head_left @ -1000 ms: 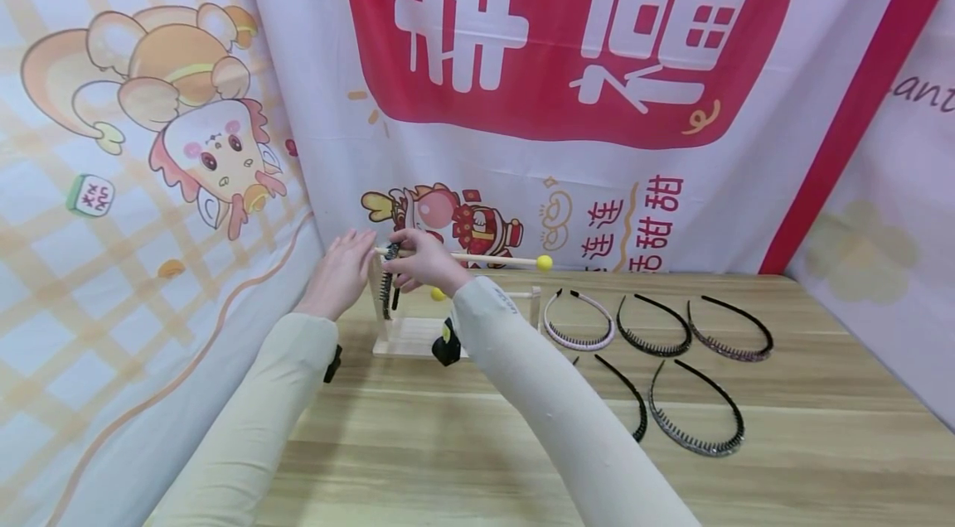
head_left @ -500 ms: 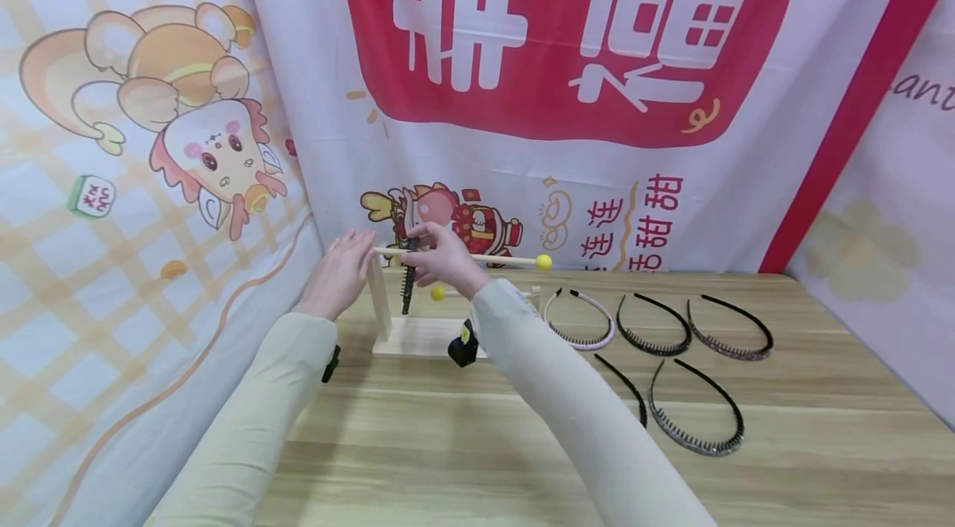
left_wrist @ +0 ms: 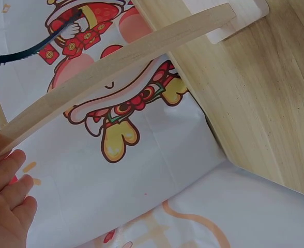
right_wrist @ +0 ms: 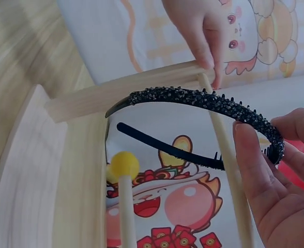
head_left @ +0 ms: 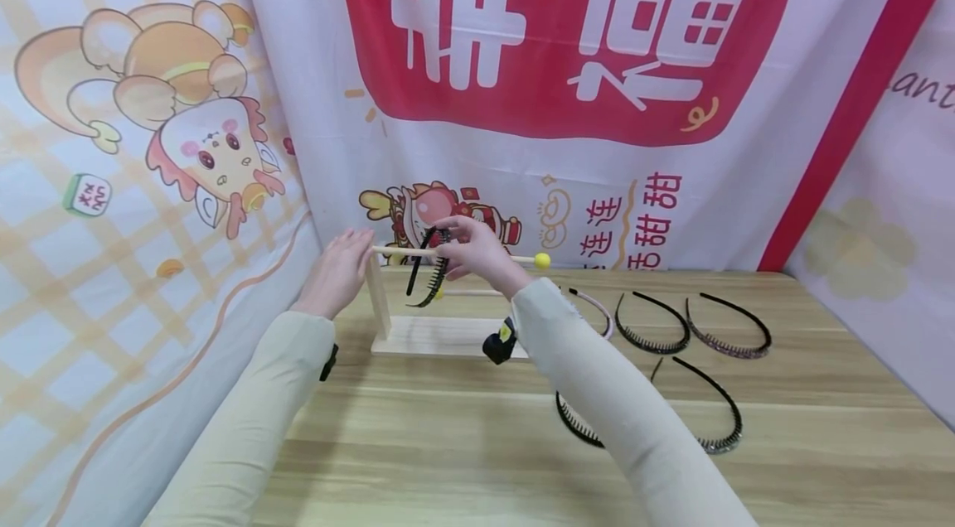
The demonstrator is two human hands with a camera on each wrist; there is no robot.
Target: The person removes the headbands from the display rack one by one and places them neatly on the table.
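Note:
My right hand (head_left: 477, 253) pinches a black toothed headband (right_wrist: 193, 97) by its curved top between thumb and fingers. Dark glittering stones cover the band. Its two arms straddle the upper rod (head_left: 395, 250) of a wooden display rack (head_left: 379, 295), ends hanging down in the head view. My left hand (head_left: 336, 274) grips the top of the rack's left post, where that rod starts; in the left wrist view its fingers (left_wrist: 18, 191) bend beside the wood. A yellow ball (head_left: 542, 261) caps the upper rod's right end. On the lower rod is another yellow ball (right_wrist: 124, 165).
Several headbands lie on the wooden table right of the rack: a pale pink one (head_left: 593, 302), black ones (head_left: 649, 345), and a glittery one (head_left: 722, 444). My right sleeve (head_left: 619, 394) covers part of them. Printed cloth (head_left: 313, 137) hangs behind and at the left.
My right hand has moved right along the upper rod with the headband, away from the left post. The headband has turned, so both arms show. My left hand stays on the post.

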